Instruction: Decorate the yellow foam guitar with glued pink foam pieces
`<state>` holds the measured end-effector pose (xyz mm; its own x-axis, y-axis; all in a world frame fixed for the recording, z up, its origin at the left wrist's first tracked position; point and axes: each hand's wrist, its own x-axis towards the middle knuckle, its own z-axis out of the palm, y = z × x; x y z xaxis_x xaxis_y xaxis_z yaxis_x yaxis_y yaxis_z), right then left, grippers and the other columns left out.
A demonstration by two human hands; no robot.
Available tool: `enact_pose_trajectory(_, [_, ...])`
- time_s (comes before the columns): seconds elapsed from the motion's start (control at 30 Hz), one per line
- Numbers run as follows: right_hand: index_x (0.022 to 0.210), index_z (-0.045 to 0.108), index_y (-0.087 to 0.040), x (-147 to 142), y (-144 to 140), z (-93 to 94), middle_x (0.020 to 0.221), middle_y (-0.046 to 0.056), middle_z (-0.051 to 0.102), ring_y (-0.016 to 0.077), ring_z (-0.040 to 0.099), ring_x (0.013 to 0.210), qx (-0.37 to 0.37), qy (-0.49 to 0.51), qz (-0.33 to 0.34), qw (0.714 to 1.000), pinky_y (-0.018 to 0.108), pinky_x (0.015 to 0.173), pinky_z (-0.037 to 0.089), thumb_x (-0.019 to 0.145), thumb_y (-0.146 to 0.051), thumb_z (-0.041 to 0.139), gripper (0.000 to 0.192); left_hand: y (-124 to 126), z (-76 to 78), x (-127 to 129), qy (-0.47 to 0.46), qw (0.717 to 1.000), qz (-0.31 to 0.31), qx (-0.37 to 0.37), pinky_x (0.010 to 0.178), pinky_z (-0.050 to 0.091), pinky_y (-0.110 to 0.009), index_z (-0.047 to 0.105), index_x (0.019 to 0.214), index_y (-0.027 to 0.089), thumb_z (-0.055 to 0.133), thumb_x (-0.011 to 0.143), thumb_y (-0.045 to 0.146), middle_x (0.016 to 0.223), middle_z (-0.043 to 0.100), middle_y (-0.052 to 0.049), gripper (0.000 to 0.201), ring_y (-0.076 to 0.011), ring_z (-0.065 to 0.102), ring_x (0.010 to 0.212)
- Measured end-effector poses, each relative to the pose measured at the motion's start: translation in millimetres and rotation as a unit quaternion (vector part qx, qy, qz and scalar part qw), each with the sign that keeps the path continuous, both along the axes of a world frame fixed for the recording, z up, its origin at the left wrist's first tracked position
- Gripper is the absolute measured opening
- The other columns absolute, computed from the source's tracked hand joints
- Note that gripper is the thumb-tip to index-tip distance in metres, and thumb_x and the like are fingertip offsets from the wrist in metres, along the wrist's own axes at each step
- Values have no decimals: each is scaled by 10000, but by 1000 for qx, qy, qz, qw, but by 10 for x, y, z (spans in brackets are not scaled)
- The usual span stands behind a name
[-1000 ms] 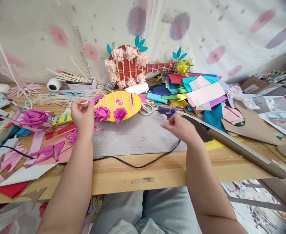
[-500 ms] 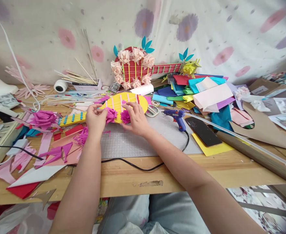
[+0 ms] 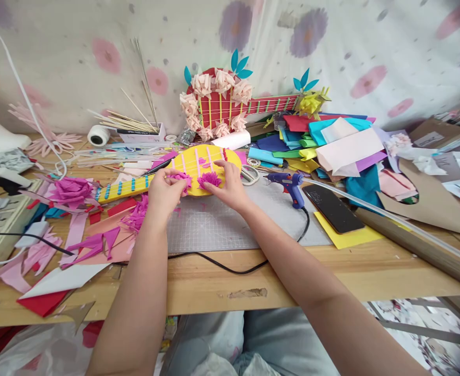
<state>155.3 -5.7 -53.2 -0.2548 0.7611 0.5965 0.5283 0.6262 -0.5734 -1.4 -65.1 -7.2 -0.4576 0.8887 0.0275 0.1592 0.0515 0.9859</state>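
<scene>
A yellow paper guitar [image 3: 192, 156] with pink strips and thin strings lies on the grey cutting mat [image 3: 210, 230], its blue-striped neck [image 3: 126, 189] pointing left. Two magenta crepe-paper flowers sit along the near side of its body. My left hand [image 3: 163, 193] is closed, pinching the left flower [image 3: 181, 178] between thumb and fingertips. Over the right end of the body lies my right hand [image 3: 232, 185], fingers apart; its thumb is beside the right flower [image 3: 209, 180]. The undersides of both flowers are hidden.
A blue glue gun [image 3: 288, 185] rests right of the guitar, its black cord [image 3: 230, 270] crossing the table front. Nearby are a phone [image 3: 331, 209] and scissors [image 3: 250, 176]. Paper scraps [image 3: 92, 245] cover the left; behind stands a red flowered guitar [image 3: 224, 112].
The right hand's fingers have shifted right, uncovering more of the yellow body and the right flower. My left hand still pinches the left flower, now tilted flatter. The whole view has shifted slightly.
</scene>
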Motion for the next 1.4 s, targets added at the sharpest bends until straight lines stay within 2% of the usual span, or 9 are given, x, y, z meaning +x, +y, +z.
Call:
enact_pose_trajectory(0.2, [1116,483,-200,-2,10,-1,1138,110,544,265,466,1108,-21,6,3,1000,439,966,358,705,-446,654,508,-55,-22,104,65,992,-72,-81,323,334,-147,462,835,184,623,632,130,547,521,68,265,-77,508,369])
enact_pose_trajectory(0.37, [1092,494,-212,3,5,8,1113,96,554,264,468,1100,-22,2,8,1000,442,960,361,701,-421,658,472,-52,-79,122,106,979,-112,-134,346,422,-201,404,719,188,654,645,150,487,520,48,264,-120,546,376])
enact_pose_trajectory(0.63, [1063,508,-207,5,-15,28,1094,96,551,261,468,1093,-29,1,6,1000,436,953,368,688,-393,668,448,26,-177,227,37,987,-90,-131,365,475,-215,359,702,194,600,675,96,522,587,3,261,-187,648,498])
enact_pose_trajectory(0.87, [1066,509,-203,18,-33,28,1100,97,548,256,466,1094,-33,-7,6,999,424,953,364,697,-381,656,435,48,-241,271,55,991,-57,-111,385,507,-236,367,702,195,601,671,115,481,575,6,249,-209,658,499])
enact_pose_trajectory(1.1, [1068,505,-203,17,-35,19,1114,98,547,257,458,1106,-36,-10,6,999,426,960,352,700,-376,643,429,69,-281,266,90,987,-56,-121,412,527,-268,384,702,191,587,684,134,486,593,-17,212,-238,672,537])
enact_pose_trajectory(1.4, [1058,519,-205,8,-47,22,1111,100,551,263,455,1114,-42,-3,5,999,432,965,352,684,-369,659,432,82,-275,316,61,991,-39,-111,430,532,-270,383,702,191,592,687,116,469,573,3,223,-222,666,517])
